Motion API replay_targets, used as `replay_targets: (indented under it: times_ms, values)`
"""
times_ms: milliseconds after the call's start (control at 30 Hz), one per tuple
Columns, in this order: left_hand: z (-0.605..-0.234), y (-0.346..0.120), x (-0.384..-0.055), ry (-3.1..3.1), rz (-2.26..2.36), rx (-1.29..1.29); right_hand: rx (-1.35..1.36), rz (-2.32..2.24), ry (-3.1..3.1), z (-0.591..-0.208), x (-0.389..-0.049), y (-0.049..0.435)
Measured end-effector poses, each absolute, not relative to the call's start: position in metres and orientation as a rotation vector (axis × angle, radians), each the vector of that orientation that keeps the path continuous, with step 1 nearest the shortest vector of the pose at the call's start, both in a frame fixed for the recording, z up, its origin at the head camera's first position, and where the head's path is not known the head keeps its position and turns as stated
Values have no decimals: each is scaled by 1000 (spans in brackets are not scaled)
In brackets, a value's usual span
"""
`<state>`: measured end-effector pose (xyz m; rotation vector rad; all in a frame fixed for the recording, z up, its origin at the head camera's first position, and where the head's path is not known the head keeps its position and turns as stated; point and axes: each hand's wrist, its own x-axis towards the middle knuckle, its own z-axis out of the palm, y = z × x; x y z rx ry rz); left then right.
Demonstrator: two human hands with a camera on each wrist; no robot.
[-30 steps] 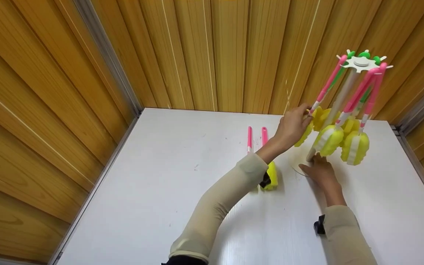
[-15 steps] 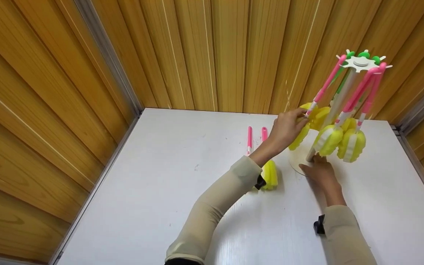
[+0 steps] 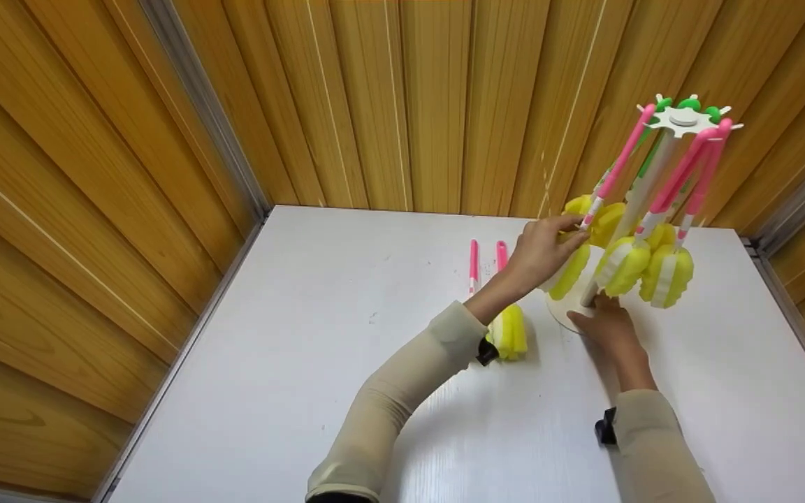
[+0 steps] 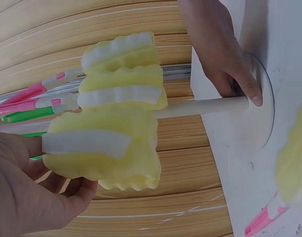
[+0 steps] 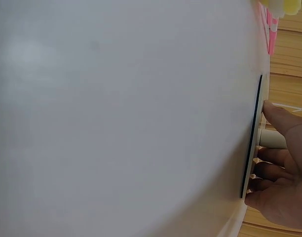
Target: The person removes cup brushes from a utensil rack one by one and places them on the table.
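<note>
- The white table (image 3: pixel 291 349) carries everything, including two loose brushes (image 3: pixel 509 334) left of the stand.
- The tall stand (image 3: pixel 658 157) rises from a round base (image 3: pixel 562 307). Being slim and loaded up top, it would probably tip easily, so it is best steadied low. The right hand (image 3: pixel 611 327) does that, its grip around the pole's foot, against the base; it matches the earlier frames.
- Other hanging brushes (image 3: pixel 625 267) ring the pole; the rightmost has swung slightly inward since the first frame.
- The pink-handled brush (image 3: pixel 570 274) hangs on the stand's left side, its top at the crown. It should be light: soft, squashable sponge, stiff smooth handle. The neck looks the surest hold.
- The left hand (image 3: pixel 542 250) has its grip pinched near that neck. Compared with a second ago, hand and sponge sit a little lower, and more of the sponge shows.
</note>
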<state>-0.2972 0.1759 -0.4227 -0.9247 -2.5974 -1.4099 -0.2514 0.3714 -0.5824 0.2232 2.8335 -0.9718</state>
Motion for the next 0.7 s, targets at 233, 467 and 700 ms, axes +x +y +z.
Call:
replay_targets:
  times_ms: [233,467,700]
  values:
    - [-418,170,-292,-2602,-1504,-921,250,-993,2828,-584,-251,370]
    - [-415,165,-288,-2615,-1545,-908,239,-1014,2835,-585,-250,369]
    - [-413,162,-287,-2581,-1595,-925,225,-1002,2845,-584,-250,370]
